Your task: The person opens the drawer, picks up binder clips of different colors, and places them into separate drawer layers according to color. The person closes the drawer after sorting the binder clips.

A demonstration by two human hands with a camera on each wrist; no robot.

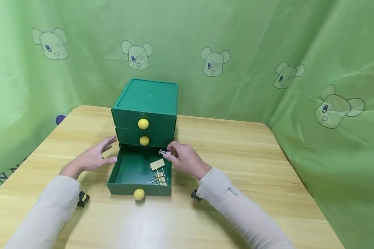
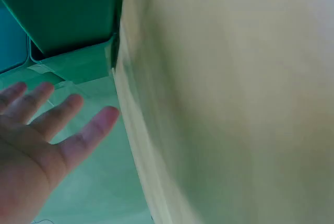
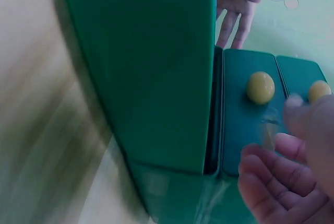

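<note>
My right hand (image 1: 185, 159) pinches a small binder clip (image 1: 163, 152) between thumb and fingers, over the right rear side of the pulled-out bottom drawer (image 1: 132, 169). In the right wrist view the same clip (image 3: 268, 132) looks blurred, in front of the drawer fronts. Two more binder clips, one with a pale tan body (image 1: 157, 165) and one with its wire handles spread (image 1: 160, 178), lie in the drawer's right part. Beside the drawer's left wall hovers my left hand (image 1: 91, 157), fingers spread and holding nothing; the left wrist view shows its open palm (image 2: 31, 156).
The green drawer cabinet (image 1: 148, 97) stands at the back of the wooden table (image 1: 230, 166). Its two upper drawers are pushed in, with yellow knobs (image 1: 143, 123) on their fronts. Another yellow knob (image 1: 139, 194) sits on the bottom drawer. Green curtain (image 1: 180, 38) hangs behind and to the right.
</note>
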